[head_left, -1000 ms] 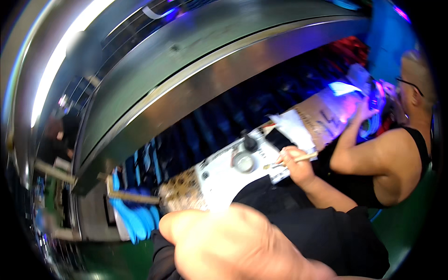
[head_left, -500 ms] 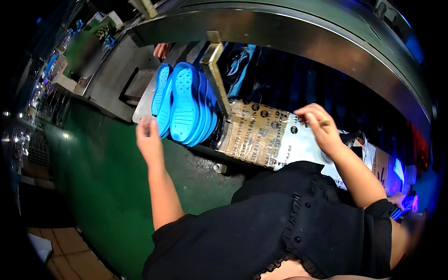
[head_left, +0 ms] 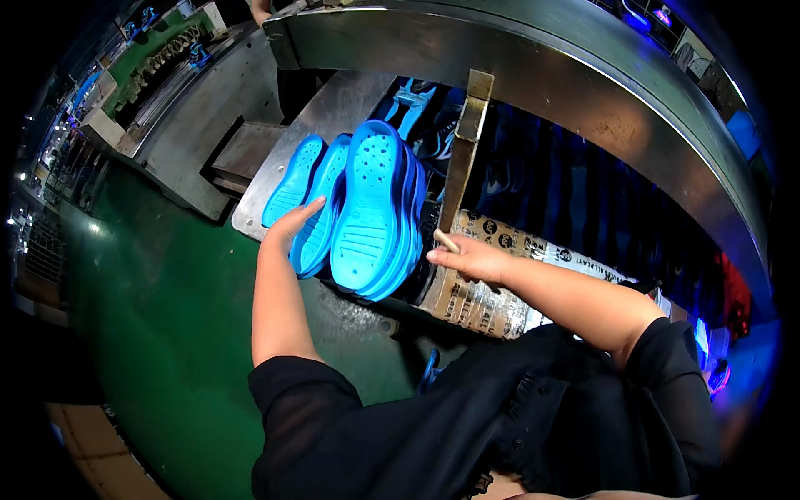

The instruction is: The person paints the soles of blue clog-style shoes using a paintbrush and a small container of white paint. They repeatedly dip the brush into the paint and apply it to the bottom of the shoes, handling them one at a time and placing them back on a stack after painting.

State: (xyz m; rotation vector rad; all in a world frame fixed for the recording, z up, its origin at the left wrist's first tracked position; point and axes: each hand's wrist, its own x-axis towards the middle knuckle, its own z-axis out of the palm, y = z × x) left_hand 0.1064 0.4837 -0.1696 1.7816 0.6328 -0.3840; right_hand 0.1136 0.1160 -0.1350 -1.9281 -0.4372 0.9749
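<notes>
The left hand point(head_left: 292, 223) lies flat with its fingers spread loosely, palm against the near edge of a fanned stack of blue shoe soles point(head_left: 367, 208); it grips nothing, only steadies the outermost sole. The right hand point(head_left: 468, 258) is curled around a thin pale stick point(head_left: 446, 240), fingers pinched on it, its tip pointing toward the stack's right flank. The soles stand overlapping on edge, tread side up, leaning on a grey metal worktop point(head_left: 258, 196) just in front of a curved steel machine hood point(head_left: 583, 92), with an upright brass-coloured bar point(head_left: 467, 142) beside them on the right. To handle this well, the flat hand should probably press evenly along the soles' edge, so the fan does not slide off the plate toward the green floor point(head_left: 167, 333). The stick hand would do best to work close to the stack without levering against the bar. Printed paper sheets point(head_left: 492, 275) lie under the right wrist and could catch or drag, so that forearm is best kept lifted. The soles look flexible and light, so a gentle, broad push seems safer than a pinch.
</notes>
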